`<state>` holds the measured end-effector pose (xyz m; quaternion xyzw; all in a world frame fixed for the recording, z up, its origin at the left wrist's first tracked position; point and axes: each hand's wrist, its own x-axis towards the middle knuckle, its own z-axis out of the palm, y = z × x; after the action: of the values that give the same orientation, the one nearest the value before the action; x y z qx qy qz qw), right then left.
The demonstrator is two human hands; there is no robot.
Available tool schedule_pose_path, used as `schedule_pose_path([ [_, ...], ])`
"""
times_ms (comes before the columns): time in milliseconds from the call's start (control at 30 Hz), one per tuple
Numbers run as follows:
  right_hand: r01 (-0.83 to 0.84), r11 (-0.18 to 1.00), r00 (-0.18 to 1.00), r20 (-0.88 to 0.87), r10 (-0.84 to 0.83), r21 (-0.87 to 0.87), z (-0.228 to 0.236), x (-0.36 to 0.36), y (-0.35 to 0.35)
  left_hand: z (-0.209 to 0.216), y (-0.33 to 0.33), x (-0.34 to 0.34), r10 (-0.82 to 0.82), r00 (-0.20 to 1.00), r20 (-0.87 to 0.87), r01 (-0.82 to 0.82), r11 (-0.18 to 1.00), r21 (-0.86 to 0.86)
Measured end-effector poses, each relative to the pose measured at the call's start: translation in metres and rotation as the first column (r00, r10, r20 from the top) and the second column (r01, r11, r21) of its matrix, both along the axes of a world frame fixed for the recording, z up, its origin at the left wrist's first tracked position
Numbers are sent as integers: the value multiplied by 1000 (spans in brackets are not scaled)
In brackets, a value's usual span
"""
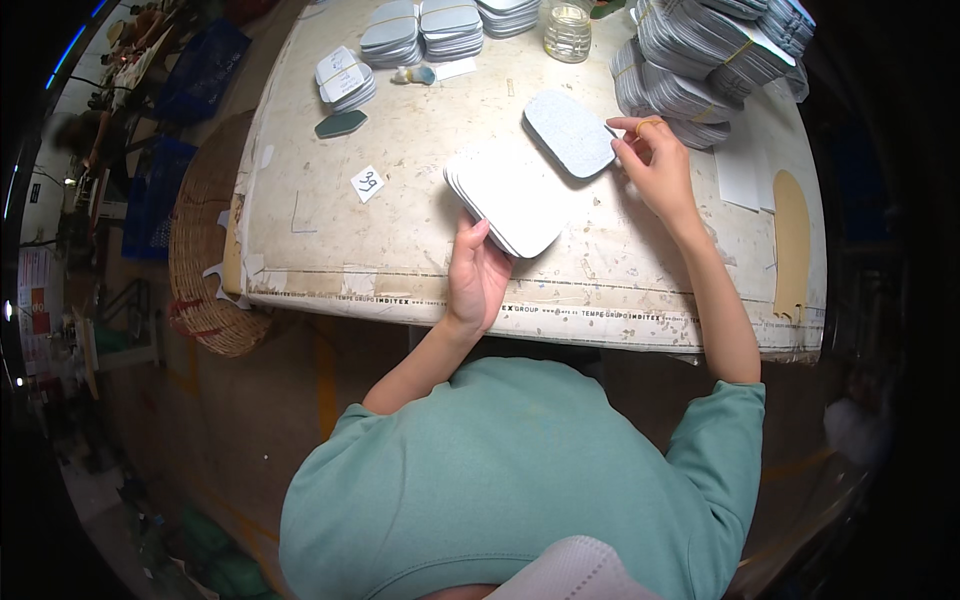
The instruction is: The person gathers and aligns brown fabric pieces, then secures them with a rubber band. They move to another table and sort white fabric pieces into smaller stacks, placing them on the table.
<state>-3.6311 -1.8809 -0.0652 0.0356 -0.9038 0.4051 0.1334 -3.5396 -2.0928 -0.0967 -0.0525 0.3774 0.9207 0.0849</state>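
Observation:
A small stack of white, round-cornered flat pieces [508, 195] is in my left hand [478, 275], with the thumb on its near edge and the other fingers underneath. Just beyond it, to the right, is a light grey, speckled flat piece [570, 135] with rounded corners. The thumb and forefinger of my right hand [652, 165] close at this grey piece's right edge. What looks like a yellow band loops around a finger of that hand. Whether the grey piece rests on the table or is lifted, I cannot tell.
Banded bundles of grey pieces [392, 35] stand at the table's back left, and a taller pile [690, 70] at the back right. Near them are a glass jar [568, 35], a brush [415, 75], a dark green template [341, 124], a paper tag [367, 183] and a tan template [791, 240]. A wicker basket [205, 240] stands left.

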Motion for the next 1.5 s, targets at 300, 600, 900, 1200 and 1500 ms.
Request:
schedule_pose_path([
  [300, -597, 773, 744, -213, 634, 214, 6, 57, -49, -8, -4, -2, -41, 999, -21, 42, 999, 26],
  [600, -348, 846, 938, -160, 309, -403, 10, 24, -14, -3, 0, -1, -12, 1000, -4, 12, 999, 48],
  [900, -498, 864, 834, -234, 500, 71, 0, 43, -35, -3, -2, -1, -38, 999, -6, 38, 999, 30],
  [1200, -539, 841, 823, -237, 516, -38, 6, 51, -41, -5, -2, -3, -48, 997, -60, 50, 998, 28],
  [1500, 19, 998, 998, -68, -15, 62, 11, 13, -7, -3, -3, -2, -50, 998, -30, 50, 999, 16],
])
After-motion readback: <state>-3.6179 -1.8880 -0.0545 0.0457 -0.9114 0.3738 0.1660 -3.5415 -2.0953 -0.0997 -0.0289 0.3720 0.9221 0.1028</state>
